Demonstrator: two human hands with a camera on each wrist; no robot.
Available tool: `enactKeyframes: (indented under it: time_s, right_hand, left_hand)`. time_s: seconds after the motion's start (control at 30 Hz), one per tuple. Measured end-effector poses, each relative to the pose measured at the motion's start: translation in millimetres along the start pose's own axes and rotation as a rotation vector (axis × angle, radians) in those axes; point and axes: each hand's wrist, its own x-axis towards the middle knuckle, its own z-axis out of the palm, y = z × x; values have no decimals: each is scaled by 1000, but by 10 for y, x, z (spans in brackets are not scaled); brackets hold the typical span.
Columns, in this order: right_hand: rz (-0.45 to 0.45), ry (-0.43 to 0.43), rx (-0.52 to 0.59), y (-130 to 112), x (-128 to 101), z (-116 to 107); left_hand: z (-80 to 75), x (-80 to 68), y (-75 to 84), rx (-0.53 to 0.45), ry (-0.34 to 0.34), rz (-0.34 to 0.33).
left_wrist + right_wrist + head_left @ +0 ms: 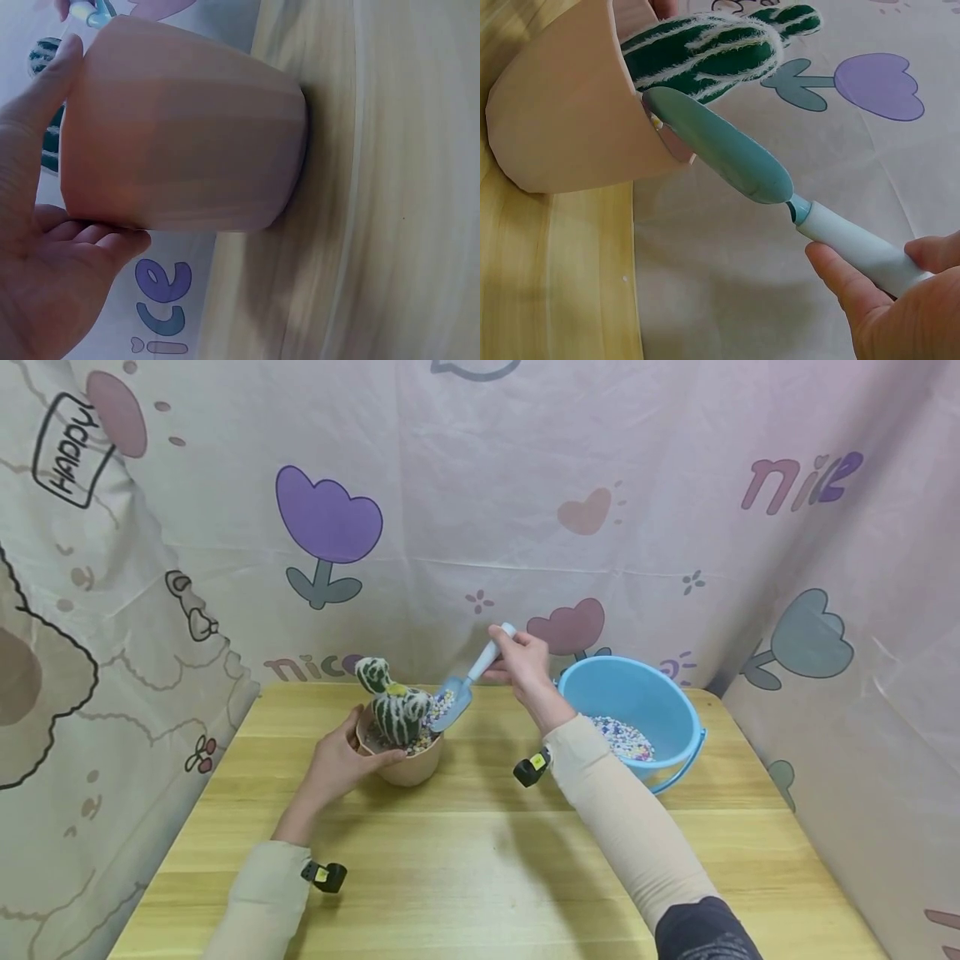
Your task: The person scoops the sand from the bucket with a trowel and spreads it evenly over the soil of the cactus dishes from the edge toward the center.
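A peach-coloured pot (408,766) (187,127) (570,120) stands on the wooden table (480,852), holding a green-and-white toy cactus (396,706) (712,49) and coloured pebbles. My left hand (341,764) (45,255) grips the pot's side, thumb along its rim. My right hand (521,662) (889,296) holds the pale handle of a small blue trowel (459,695) (727,154). The trowel blade is tilted over the pot's right rim with pebbles on it.
A blue bucket (637,714) with coloured pebbles at its bottom stands on the table to the right of my right arm. Printed fabric sheets wall in the table at the back and on both sides.
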Motion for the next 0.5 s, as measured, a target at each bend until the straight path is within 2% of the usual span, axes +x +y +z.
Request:
enactKeyframes:
  time_s: [0.5]
  right_hand:
    - [-20,-9,-12,2,-3,0]
  left_hand:
    - [42,-29,8,3,40,7]
